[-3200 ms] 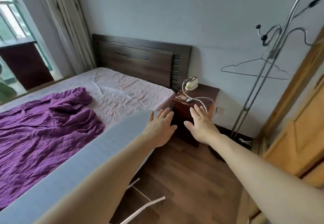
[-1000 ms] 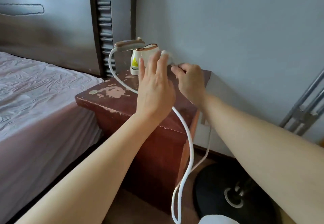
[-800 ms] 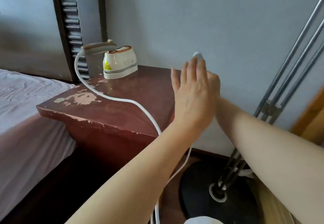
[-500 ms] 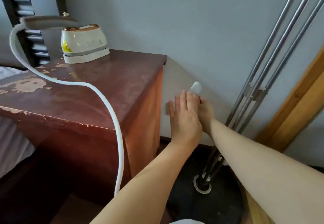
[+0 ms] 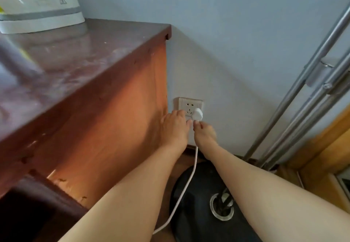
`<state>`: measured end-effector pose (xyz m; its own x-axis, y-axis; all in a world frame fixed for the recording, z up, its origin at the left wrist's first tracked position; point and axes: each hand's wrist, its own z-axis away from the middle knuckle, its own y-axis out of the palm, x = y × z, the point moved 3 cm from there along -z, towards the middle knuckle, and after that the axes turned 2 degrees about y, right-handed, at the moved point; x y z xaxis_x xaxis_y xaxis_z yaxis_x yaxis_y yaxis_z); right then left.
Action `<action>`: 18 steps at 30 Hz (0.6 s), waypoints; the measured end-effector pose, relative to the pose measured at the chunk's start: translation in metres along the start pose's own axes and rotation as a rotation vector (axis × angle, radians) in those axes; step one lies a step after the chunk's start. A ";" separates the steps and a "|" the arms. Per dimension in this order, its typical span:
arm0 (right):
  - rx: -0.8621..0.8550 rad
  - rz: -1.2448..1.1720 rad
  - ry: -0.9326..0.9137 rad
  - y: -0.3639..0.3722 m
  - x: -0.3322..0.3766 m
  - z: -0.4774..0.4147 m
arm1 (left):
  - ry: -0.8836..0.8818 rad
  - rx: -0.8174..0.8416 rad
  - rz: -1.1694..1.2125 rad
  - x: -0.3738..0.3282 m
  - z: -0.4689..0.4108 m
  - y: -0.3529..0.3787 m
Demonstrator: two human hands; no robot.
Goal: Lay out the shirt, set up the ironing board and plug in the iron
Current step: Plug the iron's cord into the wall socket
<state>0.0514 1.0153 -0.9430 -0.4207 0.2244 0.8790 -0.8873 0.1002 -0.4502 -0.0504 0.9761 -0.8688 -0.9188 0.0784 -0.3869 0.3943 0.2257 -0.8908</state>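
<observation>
A white iron (image 5: 37, 8) stands on the reddish-brown nightstand (image 5: 85, 75) at the top left. Low on the wall beside the nightstand is a white wall socket (image 5: 189, 104). The iron's white plug (image 5: 197, 114) sits against the socket's lower holes, and my right hand (image 5: 204, 134) pinches it from below. Its white cord (image 5: 186, 188) trails down to the floor between my forearms. My left hand (image 5: 175, 128) rests flat against the wall at the socket's lower left corner, fingers together. The shirt and ironing board are out of view.
A coat stand's metal poles (image 5: 303, 94) rise at the right from a round black base (image 5: 198, 213) on the wood floor. A wooden door frame (image 5: 325, 147) is at the far right. The gap between nightstand and stand is narrow.
The view has dropped from the nightstand top to the wall. My right hand carried the plug down to the socket, and my left hand moved down with it to the socket's edge.
</observation>
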 end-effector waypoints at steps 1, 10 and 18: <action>0.017 0.000 0.007 0.005 -0.005 -0.007 | -0.002 0.016 -0.009 0.004 -0.007 0.007; 0.079 -0.057 0.001 0.042 -0.032 -0.042 | -0.115 0.062 0.178 0.032 -0.042 0.060; 0.070 -0.160 0.036 0.062 -0.029 -0.067 | -0.157 0.115 0.319 0.045 -0.060 0.085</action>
<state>0.0218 1.0802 -1.0071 -0.2668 0.2455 0.9319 -0.9541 0.0695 -0.2915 -0.0590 1.0567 -0.9473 -0.7390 -0.0245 -0.6733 0.6680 0.1028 -0.7370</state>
